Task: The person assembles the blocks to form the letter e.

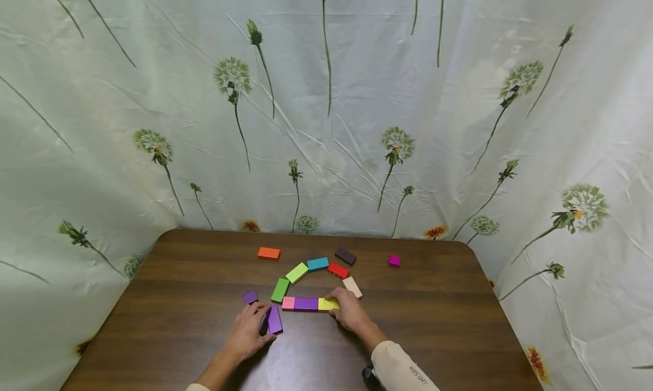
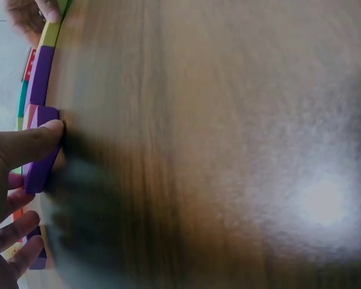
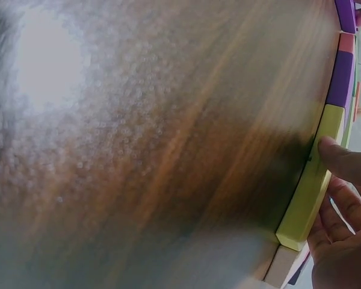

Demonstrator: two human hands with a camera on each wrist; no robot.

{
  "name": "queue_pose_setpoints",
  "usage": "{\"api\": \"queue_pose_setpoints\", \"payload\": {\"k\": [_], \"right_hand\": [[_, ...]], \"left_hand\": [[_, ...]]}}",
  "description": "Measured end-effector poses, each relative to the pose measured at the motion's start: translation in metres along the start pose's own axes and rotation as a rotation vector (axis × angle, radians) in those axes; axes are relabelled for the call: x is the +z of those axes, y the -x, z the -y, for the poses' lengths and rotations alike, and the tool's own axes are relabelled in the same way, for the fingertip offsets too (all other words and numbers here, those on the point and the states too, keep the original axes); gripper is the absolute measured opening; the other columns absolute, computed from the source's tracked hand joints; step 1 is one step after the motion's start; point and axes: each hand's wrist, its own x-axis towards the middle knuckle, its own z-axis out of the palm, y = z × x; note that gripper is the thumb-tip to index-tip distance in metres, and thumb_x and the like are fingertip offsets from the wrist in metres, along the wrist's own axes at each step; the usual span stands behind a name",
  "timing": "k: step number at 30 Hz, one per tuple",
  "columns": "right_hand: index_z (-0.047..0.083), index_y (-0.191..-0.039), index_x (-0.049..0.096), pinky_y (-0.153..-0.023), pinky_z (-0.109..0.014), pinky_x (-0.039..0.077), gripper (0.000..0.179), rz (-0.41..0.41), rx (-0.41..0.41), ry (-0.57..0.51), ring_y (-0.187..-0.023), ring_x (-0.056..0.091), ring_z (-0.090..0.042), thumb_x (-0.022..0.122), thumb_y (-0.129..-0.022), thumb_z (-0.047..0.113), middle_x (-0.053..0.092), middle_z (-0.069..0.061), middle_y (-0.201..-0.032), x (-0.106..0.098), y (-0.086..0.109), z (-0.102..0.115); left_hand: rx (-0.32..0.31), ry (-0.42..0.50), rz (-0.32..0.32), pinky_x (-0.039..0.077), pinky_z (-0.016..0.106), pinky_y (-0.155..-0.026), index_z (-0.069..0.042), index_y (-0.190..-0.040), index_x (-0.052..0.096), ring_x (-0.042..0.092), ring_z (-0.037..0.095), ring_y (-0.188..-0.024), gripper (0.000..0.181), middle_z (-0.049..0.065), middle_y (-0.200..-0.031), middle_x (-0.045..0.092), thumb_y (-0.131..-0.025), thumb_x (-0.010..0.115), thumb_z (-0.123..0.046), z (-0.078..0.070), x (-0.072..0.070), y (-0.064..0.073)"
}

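Observation:
My left hand (image 1: 249,331) pinches a purple block (image 1: 275,319) that lies at a slant, with the thumb on its near side in the left wrist view. Another purple block (image 1: 250,297) lies just beyond those fingers, partly covered by them. With thumb and fingers on opposite long sides, my right hand (image 1: 349,310) grips a yellow block (image 3: 310,180). That block ends a straight row with a pink block (image 1: 288,304) and a purple middle block (image 1: 306,304). The slanted block's far end is close to the pink one.
Beyond the row, an arc runs through a green block (image 1: 280,290), a lime block (image 1: 297,273), a blue block (image 1: 318,264), a red block (image 1: 339,270) and a cream block (image 1: 352,287). Farther back lie orange (image 1: 268,253), dark (image 1: 346,256) and magenta (image 1: 394,260) blocks. A flowered curtain (image 1: 347,96) hangs behind the table (image 1: 439,323).

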Motion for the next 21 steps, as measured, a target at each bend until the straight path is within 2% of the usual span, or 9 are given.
{"api": "queue_pose_setpoints", "payload": {"k": [6,14,21], "right_hand": [[-0.001,-0.100,0.069,-0.086,-0.039,0.047,0.025,0.009,0.023,-0.006,-0.095,0.061,-0.027,0.075,-0.076,-0.002,0.065,-0.008,-0.097,0.0009,-0.0002,-0.0011],[-0.001,-0.101,0.069,-0.088,-0.040,0.046,0.025,0.004,0.025,-0.011,-0.096,0.061,-0.027,0.074,-0.077,-0.002,0.065,-0.008,-0.098,0.0018,0.0015,-0.0026],[-0.001,-0.100,0.069,-0.087,-0.038,0.047,0.025,-0.019,0.000,-0.002,-0.094,0.061,-0.026,0.075,-0.076,-0.003,0.065,-0.008,-0.096,0.0038,0.0018,-0.0021]], "left_hand": [[0.020,-0.019,-0.001,0.046,0.047,-0.082,-0.001,-0.109,0.066,0.057,0.030,-0.100,0.062,0.011,-0.107,0.064,-0.056,0.091,-0.023,0.0019,-0.0025,-0.0038],[-0.031,0.031,0.043,0.045,0.049,-0.087,0.001,-0.112,0.066,0.055,0.030,-0.104,0.058,0.009,-0.110,0.061,-0.066,0.085,-0.027,-0.0009,-0.0025,-0.0040],[-0.024,0.015,0.022,0.045,0.048,-0.084,0.000,-0.111,0.066,0.056,0.028,-0.101,0.056,0.009,-0.110,0.063,-0.066,0.085,-0.027,0.0014,-0.0022,-0.0047]]}}
